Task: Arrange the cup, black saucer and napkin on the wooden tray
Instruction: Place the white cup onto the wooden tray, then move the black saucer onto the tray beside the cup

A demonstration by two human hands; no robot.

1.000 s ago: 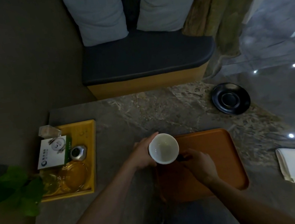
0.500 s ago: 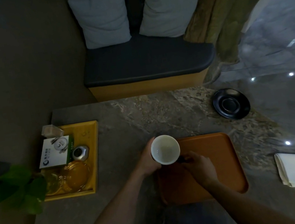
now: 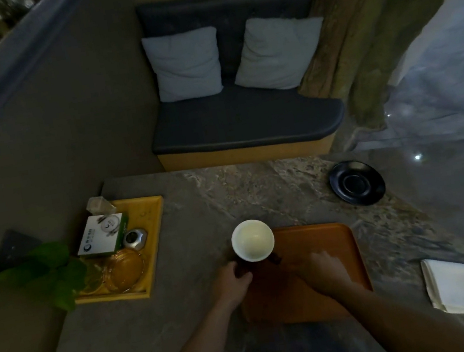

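The left hand [image 3: 233, 280] sat just beside the base of the white cup [image 3: 253, 240], fingers curled loosely near its foot; in the dim light I could not tell whether they gripped the cup or had let go. The right hand [image 3: 321, 268] rested low over the wooden tray [image 3: 340, 253], fingers bent and empty as far as could be seen, close to the cup's near right side. The cup stood upright at the tray's far left corner, mouth up and empty. From there the black saucer [image 3: 357, 182] lay on the stone table [image 3: 180, 276] beyond the tray's far right corner, well apart from both hands and clearly nearer the right one. The folded napkin [image 3: 455, 286] lay flat off the tray's right edge, its long side running toward the person, again on the right hand's side. Judged from this layout, the cup seemed placed, and the saucer and napkin called for a reach by the right arm, forward and outward. Both forearms angled in from the near edge.
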